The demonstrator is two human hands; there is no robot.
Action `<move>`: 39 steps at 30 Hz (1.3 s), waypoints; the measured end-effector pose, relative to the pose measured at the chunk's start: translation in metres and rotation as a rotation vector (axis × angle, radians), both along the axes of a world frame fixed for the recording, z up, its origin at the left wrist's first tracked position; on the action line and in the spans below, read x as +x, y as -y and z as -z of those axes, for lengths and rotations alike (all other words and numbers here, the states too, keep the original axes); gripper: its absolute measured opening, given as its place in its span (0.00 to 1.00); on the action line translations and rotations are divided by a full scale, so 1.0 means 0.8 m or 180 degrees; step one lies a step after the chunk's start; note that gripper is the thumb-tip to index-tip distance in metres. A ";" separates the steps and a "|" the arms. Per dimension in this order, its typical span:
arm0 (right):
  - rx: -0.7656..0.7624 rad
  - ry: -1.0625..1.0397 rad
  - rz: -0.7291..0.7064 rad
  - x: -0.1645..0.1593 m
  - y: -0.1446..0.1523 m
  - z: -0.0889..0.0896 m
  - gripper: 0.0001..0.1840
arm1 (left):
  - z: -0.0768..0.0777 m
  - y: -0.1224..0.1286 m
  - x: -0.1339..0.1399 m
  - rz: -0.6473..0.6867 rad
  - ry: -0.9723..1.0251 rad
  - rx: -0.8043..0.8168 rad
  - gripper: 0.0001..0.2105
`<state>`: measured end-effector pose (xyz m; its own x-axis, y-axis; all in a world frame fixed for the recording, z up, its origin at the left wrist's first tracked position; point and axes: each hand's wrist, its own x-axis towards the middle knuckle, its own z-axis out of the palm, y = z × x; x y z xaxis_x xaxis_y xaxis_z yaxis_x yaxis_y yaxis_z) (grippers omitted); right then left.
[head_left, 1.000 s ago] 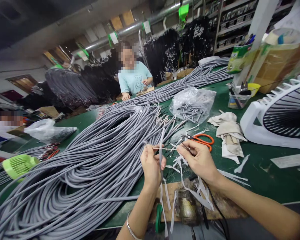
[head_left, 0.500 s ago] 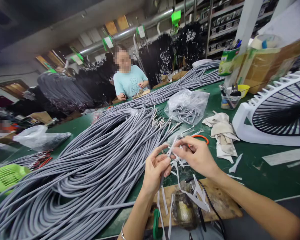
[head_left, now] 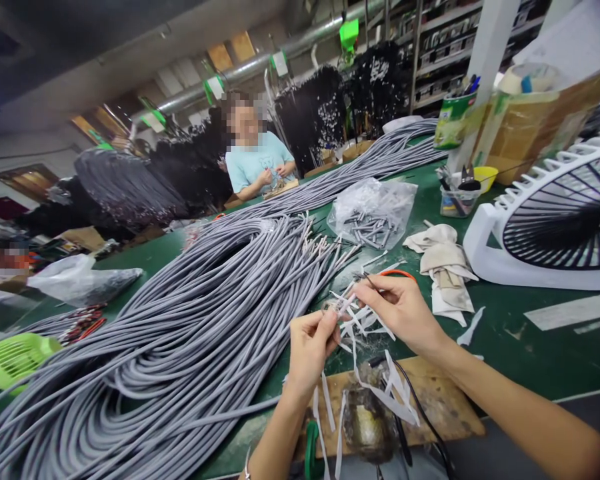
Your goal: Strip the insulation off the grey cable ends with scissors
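My left hand [head_left: 311,347] is closed, thumb against forefinger, on a grey cable near its stripped end [head_left: 344,304]. Just to the right, my right hand [head_left: 400,310] pinches the pale strands of that end, and thin dark tips show above its fingers. White paper-like strips [head_left: 365,321] lie in a tangle beneath both hands. More strips dangle over a wooden board [head_left: 440,403] and a dirty metal device [head_left: 369,423] with a black cord. An orange handle loop [head_left: 399,273] shows behind my right hand.
A large coil of grey cables [head_left: 180,327] covers the left. A clear bag of grey pieces [head_left: 373,213], crumpled cloths [head_left: 443,260] and a white fan [head_left: 500,260] stand beyond and to the right. A co-worker [head_left: 255,160] sits across the green table [head_left: 510,353].
My left fingers have closed more tightly round the cable. My right fingers have drawn together at its end. Across the table, the co-worker's hands have come together.
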<state>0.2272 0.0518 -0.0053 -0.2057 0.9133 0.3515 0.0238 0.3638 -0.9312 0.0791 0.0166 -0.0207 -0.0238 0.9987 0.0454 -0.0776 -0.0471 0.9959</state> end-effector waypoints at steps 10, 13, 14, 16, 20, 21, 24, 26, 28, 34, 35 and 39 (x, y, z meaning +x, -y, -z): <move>0.1036 0.0498 -0.0435 0.004 0.011 -0.011 0.16 | -0.023 0.010 -0.005 -0.0109 -0.1364 0.1168 0.08; 0.0433 0.0330 -0.0497 -0.001 0.007 -0.006 0.20 | -0.021 0.013 -0.005 0.0063 -0.1489 0.1459 0.09; 0.0157 0.0258 -0.0570 -0.003 0.006 -0.003 0.21 | -0.020 0.014 -0.005 0.0078 -0.1483 0.1535 0.09; -0.0309 0.0094 -0.0824 -0.008 0.004 0.000 0.23 | -0.019 0.017 -0.005 0.0074 -0.1432 0.1627 0.08; -0.0565 -0.0111 -0.1198 -0.008 0.008 -0.001 0.22 | -0.020 0.018 -0.006 -0.0338 -0.1586 0.1726 0.08; -0.0421 -0.0050 -0.1211 -0.007 0.010 -0.002 0.22 | -0.019 0.018 -0.006 -0.0497 -0.1743 0.1740 0.09; 0.0253 0.0314 -0.0951 -0.005 0.013 -0.003 0.21 | -0.016 0.017 -0.006 -0.0719 -0.2364 0.1825 0.11; 0.0405 0.0466 -0.0612 -0.006 0.011 -0.002 0.21 | -0.013 0.018 -0.007 -0.0653 -0.2709 0.1930 0.13; 0.0215 0.0496 -0.0389 -0.009 0.007 0.001 0.21 | -0.009 0.020 -0.007 -0.0617 -0.2821 0.2046 0.14; -0.0273 0.0218 -0.0982 -0.014 0.005 0.005 0.22 | -0.007 0.023 -0.003 -0.1047 -0.2221 0.2150 0.14; -0.0226 0.0227 -0.0963 -0.013 0.007 0.003 0.22 | -0.008 0.022 -0.002 -0.1111 -0.2162 0.2085 0.13; 0.0603 0.0456 0.0019 -0.005 0.016 -0.005 0.10 | -0.013 0.020 -0.001 -0.1180 -0.2159 0.1913 0.11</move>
